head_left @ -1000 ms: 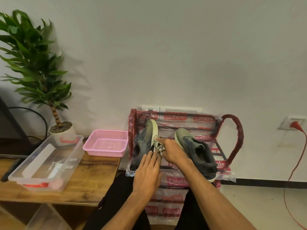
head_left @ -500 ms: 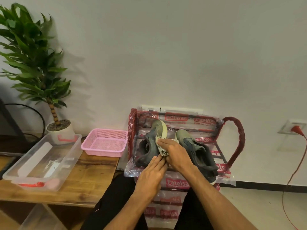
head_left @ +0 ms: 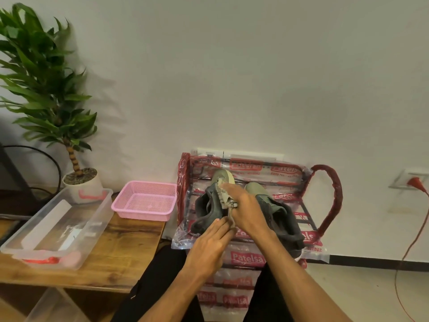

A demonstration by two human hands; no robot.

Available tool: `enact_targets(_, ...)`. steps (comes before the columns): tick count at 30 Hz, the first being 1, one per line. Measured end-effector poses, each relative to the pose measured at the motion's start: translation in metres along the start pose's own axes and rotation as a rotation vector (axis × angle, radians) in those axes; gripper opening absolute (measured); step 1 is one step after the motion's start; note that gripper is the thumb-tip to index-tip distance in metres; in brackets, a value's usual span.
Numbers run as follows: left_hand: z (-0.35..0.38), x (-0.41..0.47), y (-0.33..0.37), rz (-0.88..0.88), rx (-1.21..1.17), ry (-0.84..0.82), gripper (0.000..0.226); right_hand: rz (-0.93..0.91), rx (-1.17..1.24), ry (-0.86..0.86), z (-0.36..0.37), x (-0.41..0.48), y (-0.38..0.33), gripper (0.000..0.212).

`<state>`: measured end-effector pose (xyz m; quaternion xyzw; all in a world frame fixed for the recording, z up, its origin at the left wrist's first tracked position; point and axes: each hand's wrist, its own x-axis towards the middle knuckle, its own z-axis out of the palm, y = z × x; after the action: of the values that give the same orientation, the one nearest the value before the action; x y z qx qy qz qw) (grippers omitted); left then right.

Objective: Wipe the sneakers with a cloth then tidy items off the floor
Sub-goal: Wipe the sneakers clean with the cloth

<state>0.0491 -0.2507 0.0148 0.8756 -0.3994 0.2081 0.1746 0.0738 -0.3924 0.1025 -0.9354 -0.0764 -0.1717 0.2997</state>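
Two grey-green sneakers rest on the top shelf of a red, plastic-wrapped shoe rack (head_left: 330, 196). My right hand (head_left: 247, 210) presses a small crumpled beige cloth (head_left: 224, 197) against the side of the left sneaker (head_left: 209, 210). My left hand (head_left: 210, 246) lies flat with fingers straight against the heel of that sneaker, steadying it. The right sneaker (head_left: 278, 217) sits beside it, toe toward the wall, partly hidden behind my right wrist.
A wooden table (head_left: 111, 247) at left holds a pink mesh basket (head_left: 145, 201), a clear plastic bin (head_left: 55, 226) and a potted plant (head_left: 46, 94). A red cord (head_left: 408, 240) hangs from a wall socket at right. My dark-trousered legs are below.
The left sneaker has tipped more onto its side, opening toward me. My right hand with the cloth has slid along its side; my left hand stays at the heel.
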Motion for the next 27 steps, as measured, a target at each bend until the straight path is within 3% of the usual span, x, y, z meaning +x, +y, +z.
enact_targets(3,0.002,-0.005,-0.005,-0.018,-0.007,0.019,0.047,-0.170,-0.156,-0.191,0.015,-0.002,-0.006,0.070)
enact_targets(8,-0.001,-0.009,-0.006,-0.004,-0.072,0.101,0.033,-0.243,-0.166,-0.301,0.016,-0.005,0.002,0.064)
enact_targets(14,0.007,-0.007,-0.004,-0.041,-0.045,0.028,0.068,-0.365,-0.349,-0.330,0.007,0.013,0.005,0.062)
enact_targets(17,0.007,-0.005,-0.003,-0.007,-0.036,0.013,0.076,-0.284,-0.427,-0.253,0.011,0.023,0.009,0.056)
enact_targets(21,0.009,-0.005,-0.005,-0.004,-0.108,0.029,0.071,-0.085,-0.227,-0.339,0.005,0.018,0.015,0.055)
enact_targets(24,0.009,-0.003,-0.003,0.001,-0.148,0.056,0.066,-0.042,-0.128,-0.419,-0.005,0.015,0.023,0.050)
enact_targets(27,0.009,-0.001,0.000,-0.009,-0.166,0.060,0.066,-0.095,-0.271,-0.332,-0.003,0.019,0.019,0.055)
